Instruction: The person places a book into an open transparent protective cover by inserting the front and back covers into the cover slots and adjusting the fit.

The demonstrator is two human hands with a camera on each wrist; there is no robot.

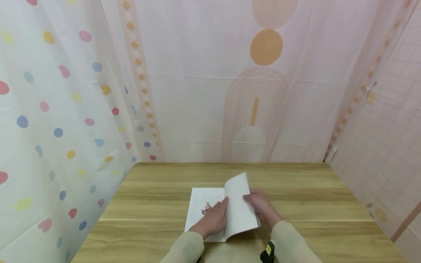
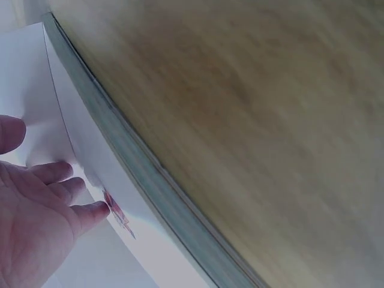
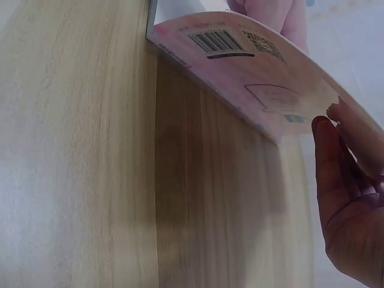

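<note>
A thin white paperback booklet (image 1: 227,213) lies open near the front edge of the pale wooden table (image 1: 158,204), just ahead of the person's two beige sleeves. Its left-hand page lies flat and is mostly blank, with one small reddish printed figure (image 1: 206,208) low on the sheet, while the right-hand part rises off the table as a smooth, slightly bowed leaf with its top corner standing free. The left hand (image 1: 213,219) rests flat on the left page, fingers straight and together, their tips reaching up to the fold. The right hand (image 1: 261,206) holds the lifted part by its outer edge, fingers curled behind it and the thumb at the front. The paper looks matte and soft, bending without a crease; the tabletop is a light laminate with long streaks of grain and a rounded greyish edge. The left wrist view shows what the head view cannot: the stacked page edges (image 2: 150,180) forming a thin grey-green band along the booklet's side, and the reddish figure (image 2: 117,211) just beyond the fingertips (image 2: 96,211) of the left hand (image 2: 36,222). The right wrist view looks under the raised part and shows the glossy pale pink back cover (image 3: 252,72), curved like a shallow arch, printed with a black barcode (image 3: 215,41) and a square code (image 3: 262,43), with the right hand (image 3: 351,198) at its lower edge. Behind the table hang thin pale curtains (image 1: 210,91), one with coloured dots, one with orange arches and a circle.
</note>
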